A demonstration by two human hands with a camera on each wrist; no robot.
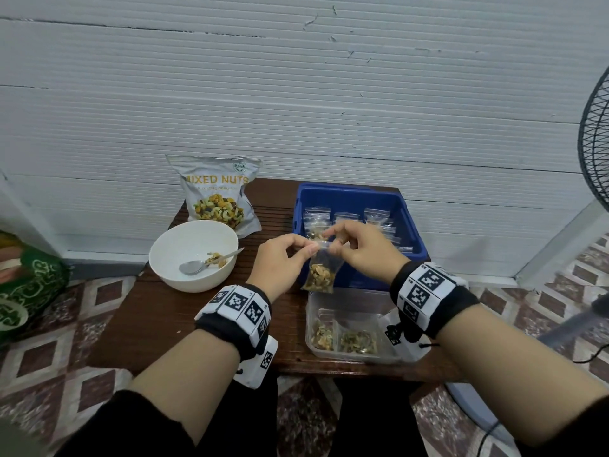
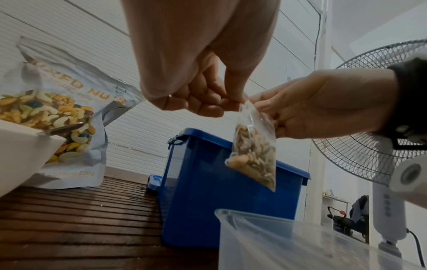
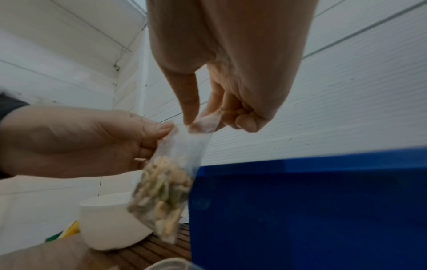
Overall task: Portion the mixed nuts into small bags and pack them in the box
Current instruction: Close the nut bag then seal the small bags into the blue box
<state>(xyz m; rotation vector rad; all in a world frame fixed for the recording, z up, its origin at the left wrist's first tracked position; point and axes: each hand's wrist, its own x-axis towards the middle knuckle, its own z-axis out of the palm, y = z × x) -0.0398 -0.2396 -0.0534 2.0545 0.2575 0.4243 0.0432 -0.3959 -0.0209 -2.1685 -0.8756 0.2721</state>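
Sealing looks to be the step in hand. From the head view, the left hand (image 1: 280, 258) and right hand (image 1: 359, 249) each pinch a top corner of a small bag (image 1: 321, 272), which hangs in the air with nuts in its lower half, in front of the blue box (image 1: 408, 219) and above the clear tub (image 1: 349, 301). The blue box holds rows of small bags; the tub holds two filled ones. A bowl (image 1: 194, 255) with a spoon (image 1: 197, 265) and a few nuts sits to the left, the nut pack (image 1: 217, 192) behind it.

From the left wrist, thumb and forefinger are closed on the bag's top edge, the other fingers (image 2: 208, 107) curled; the right hand grips the opposite side.

From the right wrist, thumb and finger pinch the clear strip at the mouth. Whether the strip is already shut I cannot tell.

Next, I judge, the fingers must run along the strip pressing it closed, keeping the bag upright, then lower it into the tub beside the others.
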